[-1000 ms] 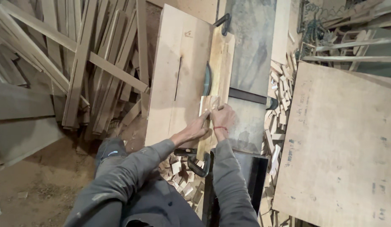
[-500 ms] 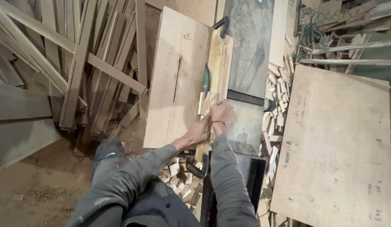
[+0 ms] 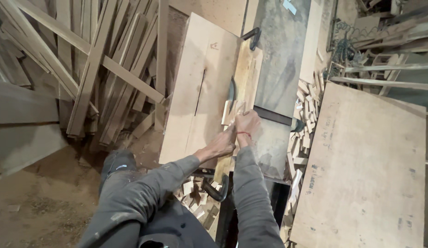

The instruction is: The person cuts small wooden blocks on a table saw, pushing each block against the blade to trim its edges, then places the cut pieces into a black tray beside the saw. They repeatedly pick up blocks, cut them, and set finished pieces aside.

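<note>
- Where the head view looks down, a pale plywood saw table (image 3: pixel 195 96) carries a slot and a dark saw blade (image 3: pixel 231 89).
- Left hand (image 3: pixel 222 146): rests on the table, fingers pressing a small wood block (image 3: pixel 228 111) just beside the blade; closure around it cannot be told.
- Right hand (image 3: pixel 247 125): fingers curled onto the same block, red thread at wrist.
- Guide board (image 3: pixel 248 76): lies right of the blade.
- Offcut pile (image 3: pixel 306 110): beside the table.
- Large plywood sheet (image 3: pixel 365 170): far right.
- Stacked laths (image 3: pixel 85 69): left.

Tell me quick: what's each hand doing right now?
Left hand: fingers pressed on the small wood piece by the saw blade.
Right hand: fingers closed on the same wood piece.
</note>
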The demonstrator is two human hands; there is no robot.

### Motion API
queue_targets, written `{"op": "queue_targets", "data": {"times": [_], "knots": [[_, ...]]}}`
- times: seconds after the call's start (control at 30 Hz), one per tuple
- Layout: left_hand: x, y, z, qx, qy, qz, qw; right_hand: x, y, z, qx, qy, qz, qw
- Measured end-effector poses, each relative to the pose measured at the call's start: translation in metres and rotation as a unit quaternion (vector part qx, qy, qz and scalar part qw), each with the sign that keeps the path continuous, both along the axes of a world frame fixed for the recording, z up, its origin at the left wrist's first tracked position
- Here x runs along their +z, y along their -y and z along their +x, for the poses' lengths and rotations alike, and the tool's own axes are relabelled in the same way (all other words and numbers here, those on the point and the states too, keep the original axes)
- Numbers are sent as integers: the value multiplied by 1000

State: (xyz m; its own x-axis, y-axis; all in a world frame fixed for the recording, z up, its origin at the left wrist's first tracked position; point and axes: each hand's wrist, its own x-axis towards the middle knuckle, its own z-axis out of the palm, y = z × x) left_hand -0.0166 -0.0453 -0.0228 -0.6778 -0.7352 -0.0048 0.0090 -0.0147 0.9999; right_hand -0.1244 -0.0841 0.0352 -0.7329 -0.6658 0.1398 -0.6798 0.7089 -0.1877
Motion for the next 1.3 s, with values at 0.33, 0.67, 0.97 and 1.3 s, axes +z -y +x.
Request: {"op": "queue_targets", "data": {"times": [0.33,0.67,0.97,1.3], "knots": [[2,14,-6,18,-20,-32,999,13,25,10,9,-21,-10,1000],[19,-10,84,-133,83,-18,988,18,69,1,36,-45,10,998],[41,-6,171,8,9,-20,1000,99,-65,17,138,89,-112,980],[125,7,152,-77,-59,-323,941,139,-183,120,250,25,-171,953]]}}
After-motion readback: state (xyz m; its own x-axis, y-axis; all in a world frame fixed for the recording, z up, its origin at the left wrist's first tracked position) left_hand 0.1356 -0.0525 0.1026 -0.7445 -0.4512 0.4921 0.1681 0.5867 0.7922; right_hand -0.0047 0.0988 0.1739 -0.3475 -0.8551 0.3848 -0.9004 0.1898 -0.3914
